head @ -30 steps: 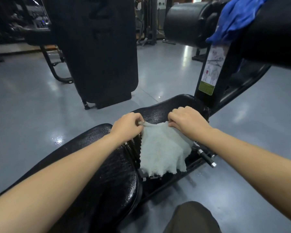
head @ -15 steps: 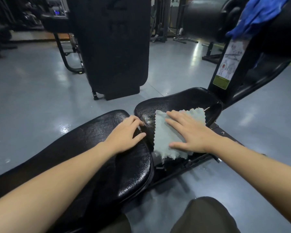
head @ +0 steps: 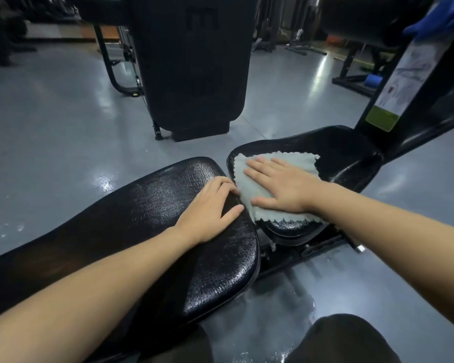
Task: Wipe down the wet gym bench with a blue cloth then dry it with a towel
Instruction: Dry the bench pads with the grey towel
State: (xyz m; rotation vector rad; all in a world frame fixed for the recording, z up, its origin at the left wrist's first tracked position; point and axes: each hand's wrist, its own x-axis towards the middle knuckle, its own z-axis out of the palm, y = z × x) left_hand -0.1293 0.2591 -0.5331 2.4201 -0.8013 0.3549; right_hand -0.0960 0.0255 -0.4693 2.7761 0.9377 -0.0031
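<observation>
Towel (head: 294, 163) lies flat under right hand (head: 281, 188) on seat pad (head: 351, 155).

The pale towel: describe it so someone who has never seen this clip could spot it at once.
Start at the black gym bench in the foreground and follow it to the smaller seat pad at its far end. The pale towel lies flat on that pad under the right hand. It is light grey-green with zigzag edges, unlike the blue cloth draped high on the right.
</observation>
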